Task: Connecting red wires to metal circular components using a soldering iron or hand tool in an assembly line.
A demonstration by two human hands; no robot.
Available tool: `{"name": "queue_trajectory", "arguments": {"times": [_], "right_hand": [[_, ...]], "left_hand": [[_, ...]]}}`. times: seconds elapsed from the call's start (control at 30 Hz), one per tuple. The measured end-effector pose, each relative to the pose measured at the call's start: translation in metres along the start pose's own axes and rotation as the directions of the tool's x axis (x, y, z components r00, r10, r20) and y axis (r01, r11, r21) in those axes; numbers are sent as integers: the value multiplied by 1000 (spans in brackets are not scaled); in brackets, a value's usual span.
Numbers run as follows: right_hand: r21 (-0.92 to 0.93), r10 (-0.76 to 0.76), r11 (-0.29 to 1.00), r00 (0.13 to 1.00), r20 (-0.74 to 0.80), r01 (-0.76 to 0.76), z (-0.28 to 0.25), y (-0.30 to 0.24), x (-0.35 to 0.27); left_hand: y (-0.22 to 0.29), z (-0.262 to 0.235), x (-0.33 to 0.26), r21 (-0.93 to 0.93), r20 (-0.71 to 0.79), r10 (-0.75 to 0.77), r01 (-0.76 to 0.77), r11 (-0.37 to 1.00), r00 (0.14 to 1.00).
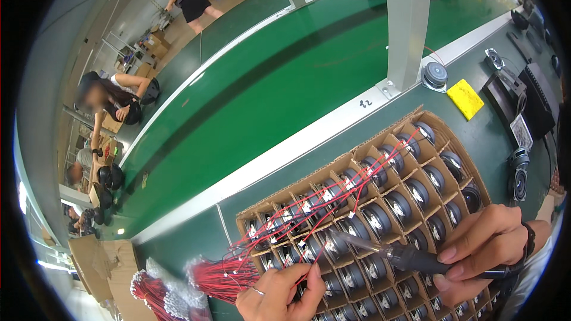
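A cardboard divider tray holds several small round speakers, one per cell, many with red wires running off them. My right hand grips a black soldering iron; its metal tip points left at a speaker in the tray's middle. My left hand, wearing a ring, pinches a red wire between thumb and fingers at the tray's near left edge, close to the iron's tip.
Bundles of red wires lie left of the tray. A yellow sponge, a loose speaker and black parts sit at the right. A green conveyor belt runs beyond a grey post. Other people work at far left.
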State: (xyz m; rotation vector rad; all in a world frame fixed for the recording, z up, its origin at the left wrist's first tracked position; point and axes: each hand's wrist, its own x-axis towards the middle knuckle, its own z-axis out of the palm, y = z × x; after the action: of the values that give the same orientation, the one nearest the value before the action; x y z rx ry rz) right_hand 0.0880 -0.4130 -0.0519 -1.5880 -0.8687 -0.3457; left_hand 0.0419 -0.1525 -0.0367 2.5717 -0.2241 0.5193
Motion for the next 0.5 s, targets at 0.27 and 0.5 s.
{"name": "queue_trajectory", "arguments": {"times": [0.27,0.5], "right_hand": [[28,-14,1000,1000,10,13,0,4,-1],[34,-23,999,1000,5,23,1,5,0]], "left_hand": [[0,1,0,-1,-2,1,-1,1000,1000],[-1,1,1,7,-17,6,-6,1000,1000]]}}
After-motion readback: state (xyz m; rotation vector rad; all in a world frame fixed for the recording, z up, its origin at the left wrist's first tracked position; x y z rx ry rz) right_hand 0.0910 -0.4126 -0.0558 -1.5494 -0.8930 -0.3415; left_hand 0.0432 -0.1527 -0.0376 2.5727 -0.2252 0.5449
